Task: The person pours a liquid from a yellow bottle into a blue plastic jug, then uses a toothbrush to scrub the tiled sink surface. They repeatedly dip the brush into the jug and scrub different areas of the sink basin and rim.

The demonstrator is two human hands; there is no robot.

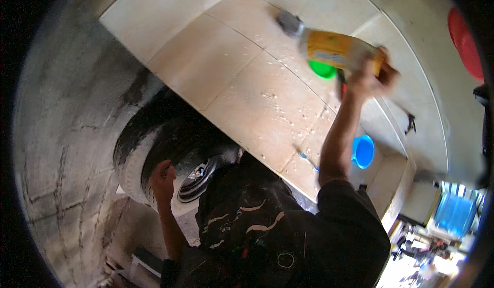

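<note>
My left hand rests on the sidewall of a black tyre with a pale rim edge and a silver metal wheel, its fingers curled over the rubber. My right hand is raised over the tiled floor and grips the end of a yellow bottle with a grey cap; the bottle is tipped on its side, cap pointing left. A green round lid or bowl shows just under the bottle. My dark, paint-marked shirt hides the wheel's right part.
Beige floor tiles carry small wet specks. A blue bowl sits beside my right forearm. A red round object is at the right edge. A grey stained concrete wall curves along the left. A small dark tool lies on the tiles.
</note>
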